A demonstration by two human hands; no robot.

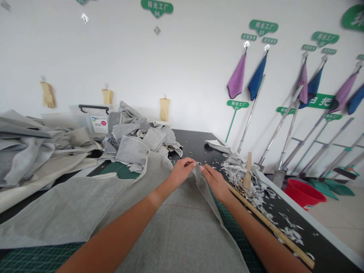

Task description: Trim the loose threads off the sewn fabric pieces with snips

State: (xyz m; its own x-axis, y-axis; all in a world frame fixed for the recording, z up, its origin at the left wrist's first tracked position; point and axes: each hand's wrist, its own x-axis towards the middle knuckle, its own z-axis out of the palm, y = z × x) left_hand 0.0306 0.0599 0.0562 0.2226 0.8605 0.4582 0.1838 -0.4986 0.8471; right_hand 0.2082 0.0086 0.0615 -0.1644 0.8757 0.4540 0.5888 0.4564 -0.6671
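Observation:
A large grey cloth point(187, 235) with a faint red line across it lies over a green cutting mat point(42, 258) on the black table. My left hand point(183, 169) pinches the far edge of this cloth near its right corner. Close beside it, my right hand point(214, 180) holds the same raised edge, its fingers pressed together on the fabric. Another grey cloth piece point(68, 208) spreads out to the left, partly under the large one.
Piles of grey cloth point(25, 148) and a clear plastic box point(98, 123) stand at the back left. On the right are a long wooden strip point(273, 225), grey scraps point(256, 185) and a short wooden piece point(248, 171). A red bucket point(304, 192) stands beyond the table.

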